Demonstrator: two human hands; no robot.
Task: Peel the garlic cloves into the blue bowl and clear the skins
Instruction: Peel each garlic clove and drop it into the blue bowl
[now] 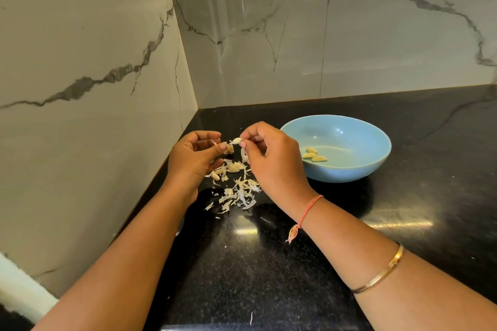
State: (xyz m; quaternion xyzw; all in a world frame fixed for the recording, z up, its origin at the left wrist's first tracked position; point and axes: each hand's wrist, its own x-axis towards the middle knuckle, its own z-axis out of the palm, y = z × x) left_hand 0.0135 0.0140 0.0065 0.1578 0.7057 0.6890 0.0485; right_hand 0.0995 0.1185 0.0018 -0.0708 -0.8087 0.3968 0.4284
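- pale marble-look walls (269,35) with grey veins meet in a corner behind the work area.
- a glossy black countertop (403,223) runs into that corner and shows bright light reflections.
- the blue bowl (349,173) stands upright on the countertop, to the right of both hands and just beside the right hand.
- the right hand (274,161) is raised above the counter; its thumb and forefinger pinch a pale garlic clove (236,140), and the other fingers are curled in.
- the left hand (192,158) is raised opposite it, palm turned inward, with thumb and fingertips pinching the brown root stub (229,149) that the clove seems to be attached to.
- a loose heap of papery skins (239,193) lies scattered on the counter below and between the two hands, apart from the bowl.
- a few unpeeled cloves (232,167) lie at the far edge of that heap, directly under the hands.
- three peeled cloves (313,155), yellowish, lie close together on the bowl's floor near its left side.
- a thin gold bangle (382,274) circles the right forearm.
- a pink thread (309,209) is tied round the right wrist, with its tasselled end hanging down.
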